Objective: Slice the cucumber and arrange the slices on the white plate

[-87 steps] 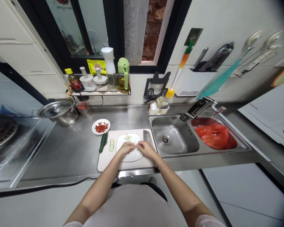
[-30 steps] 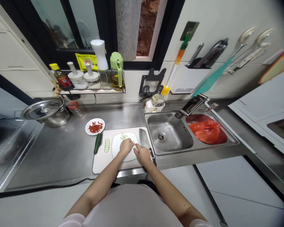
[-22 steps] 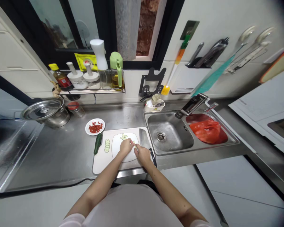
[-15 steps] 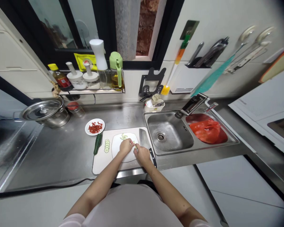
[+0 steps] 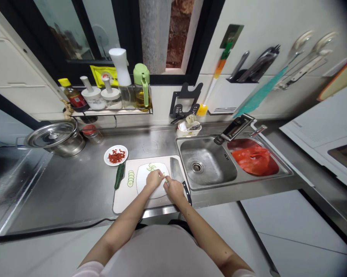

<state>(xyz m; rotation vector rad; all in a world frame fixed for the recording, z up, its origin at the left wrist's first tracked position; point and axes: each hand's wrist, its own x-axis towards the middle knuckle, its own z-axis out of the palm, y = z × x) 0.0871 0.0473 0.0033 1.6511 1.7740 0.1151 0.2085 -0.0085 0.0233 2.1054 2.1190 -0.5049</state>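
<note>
Taking the white plate as the middle of a clock, the steel table spreads out on every side, and the sink lies toward 2 o'clock. The pale cutting board sits under the white plate. A knife lies on the board, blade at 2 and black handle near 4. A small round plate of red pieces is well out at 10.

The left hand and right hand meet over the plate toward 2, fingertips closed in a pinch. A whole cucumber rests on the board's edge at 9, with a row of slices nearer in. Curled pieces lie on the plate at 12.

Smallest is the pale green piece between the fingertips; its shape is mostly hidden. Compared with moments ago, the right forearm is angled so the knife handle shows, but the curled pieces are unchanged: this piece seems mid-handling, not yet set down.
</note>
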